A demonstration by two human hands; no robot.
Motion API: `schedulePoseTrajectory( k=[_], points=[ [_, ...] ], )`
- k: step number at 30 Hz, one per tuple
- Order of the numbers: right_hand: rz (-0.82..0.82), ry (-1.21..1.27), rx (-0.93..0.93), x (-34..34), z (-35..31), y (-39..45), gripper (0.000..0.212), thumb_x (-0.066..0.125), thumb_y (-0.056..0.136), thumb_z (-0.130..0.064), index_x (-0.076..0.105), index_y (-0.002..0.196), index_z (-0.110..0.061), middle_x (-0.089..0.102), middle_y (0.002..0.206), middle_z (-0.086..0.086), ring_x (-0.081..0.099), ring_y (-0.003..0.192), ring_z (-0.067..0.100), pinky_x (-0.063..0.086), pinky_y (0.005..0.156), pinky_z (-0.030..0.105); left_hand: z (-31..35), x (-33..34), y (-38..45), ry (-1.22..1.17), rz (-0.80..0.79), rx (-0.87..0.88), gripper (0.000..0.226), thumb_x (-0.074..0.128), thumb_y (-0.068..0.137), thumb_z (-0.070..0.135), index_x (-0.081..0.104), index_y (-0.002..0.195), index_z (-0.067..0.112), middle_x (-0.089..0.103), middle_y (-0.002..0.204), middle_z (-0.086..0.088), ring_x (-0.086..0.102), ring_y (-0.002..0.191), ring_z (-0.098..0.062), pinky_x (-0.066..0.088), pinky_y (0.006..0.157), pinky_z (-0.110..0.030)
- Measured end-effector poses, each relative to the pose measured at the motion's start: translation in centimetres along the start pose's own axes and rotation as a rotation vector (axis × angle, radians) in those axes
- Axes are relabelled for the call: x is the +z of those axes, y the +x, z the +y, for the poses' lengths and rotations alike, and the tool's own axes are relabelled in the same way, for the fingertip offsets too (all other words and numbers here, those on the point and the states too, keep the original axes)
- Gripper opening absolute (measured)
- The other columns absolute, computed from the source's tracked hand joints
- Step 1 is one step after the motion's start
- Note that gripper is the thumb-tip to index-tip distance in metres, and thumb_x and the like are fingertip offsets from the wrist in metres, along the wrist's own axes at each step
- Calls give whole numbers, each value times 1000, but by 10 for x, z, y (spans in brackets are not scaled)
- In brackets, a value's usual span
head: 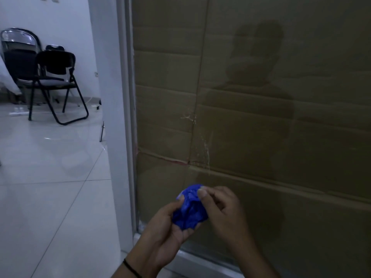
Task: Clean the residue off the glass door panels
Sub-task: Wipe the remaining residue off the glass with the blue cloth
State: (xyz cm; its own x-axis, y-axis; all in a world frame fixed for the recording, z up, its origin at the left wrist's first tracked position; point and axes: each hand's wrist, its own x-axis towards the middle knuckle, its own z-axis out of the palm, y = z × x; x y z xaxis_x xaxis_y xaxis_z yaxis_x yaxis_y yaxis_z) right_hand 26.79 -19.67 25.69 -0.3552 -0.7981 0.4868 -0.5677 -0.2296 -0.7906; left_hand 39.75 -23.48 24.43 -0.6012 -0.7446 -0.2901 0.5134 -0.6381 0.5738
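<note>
A glass door panel [261,127] fills the right side, with brown cardboard behind it and my dim reflection on it. Whitish streaks of residue [205,149] run down the glass near a vertical cardboard seam. Low in front of the panel, a crumpled blue cloth [189,211] is bunched between both hands. My left hand [162,233] cups it from below with the thumb on its left side. My right hand [220,209] pinches its top edge with thumb and fingertips.
A white door frame [124,117] borders the glass on the left, with a white sill [200,261] at its foot. Pale glossy floor tiles [50,177] stretch to the left. Black folding chairs [54,81] stand against the far white wall.
</note>
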Motion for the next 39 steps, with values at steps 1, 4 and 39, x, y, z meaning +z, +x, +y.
schedulePoseTrajectory(
  k=[1,4,39],
  points=[
    [-32,-39,-29,1,1,-3,13,73,78,-29,73,89,-22,62,84,-4,59,79,5,44,72,15,0,1,0,-19,5,13,32,51,89,14,64,113,-2,68,110,-23,69,83,-30,58,65,-36],
    [-26,-150,-20,-2,2,0,8,65,84,-15,73,83,-17,66,78,-2,60,73,9,44,69,19,-3,3,-1,-17,-21,-2,31,53,86,13,67,109,-1,69,107,-22,69,77,-30,58,56,-34],
    [224,210,526,-22,32,-31,25,62,88,-22,63,65,-13,65,69,13,51,60,12,38,57,19,-49,-4,52,158,-16,362,40,61,73,3,61,112,12,70,109,-13,70,92,-27,57,67,-36]
  ],
)
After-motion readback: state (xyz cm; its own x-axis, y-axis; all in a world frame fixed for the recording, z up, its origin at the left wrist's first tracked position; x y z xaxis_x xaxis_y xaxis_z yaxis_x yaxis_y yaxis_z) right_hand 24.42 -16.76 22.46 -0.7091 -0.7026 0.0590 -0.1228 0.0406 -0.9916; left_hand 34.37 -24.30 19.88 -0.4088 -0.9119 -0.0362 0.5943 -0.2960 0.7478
